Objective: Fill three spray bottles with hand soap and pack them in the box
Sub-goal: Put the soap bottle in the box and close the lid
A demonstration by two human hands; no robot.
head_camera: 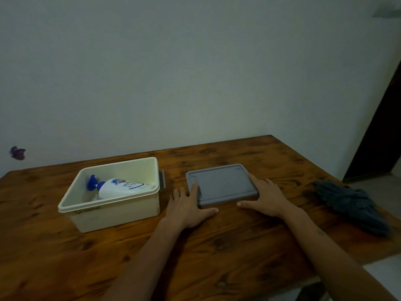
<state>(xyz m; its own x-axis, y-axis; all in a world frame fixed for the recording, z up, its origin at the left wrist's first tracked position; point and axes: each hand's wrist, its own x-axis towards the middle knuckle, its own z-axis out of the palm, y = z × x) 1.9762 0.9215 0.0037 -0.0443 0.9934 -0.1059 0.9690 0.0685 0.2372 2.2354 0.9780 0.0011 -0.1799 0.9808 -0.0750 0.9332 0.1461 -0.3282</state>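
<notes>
A cream plastic box (112, 206) stands open on the left of the wooden table (217, 246). Inside it lies a white hand soap bottle (123, 187) with a blue pump, on its side. Other contents of the box are hidden by its wall. A grey lid (223, 183) lies flat on the table to the right of the box. My left hand (188, 205) rests at the lid's near left corner, fingers spread, one finger on top of the lid. At the lid's near right corner lies my right hand (264, 196), fingers spread along the right edge.
A crumpled dark blue-grey cloth (351, 203) lies at the table's right edge. A pale wall (195, 72) rises right behind the table. A dark doorway (379, 131) is at the far right. A grey latch (162, 178) sticks out from the box's right side.
</notes>
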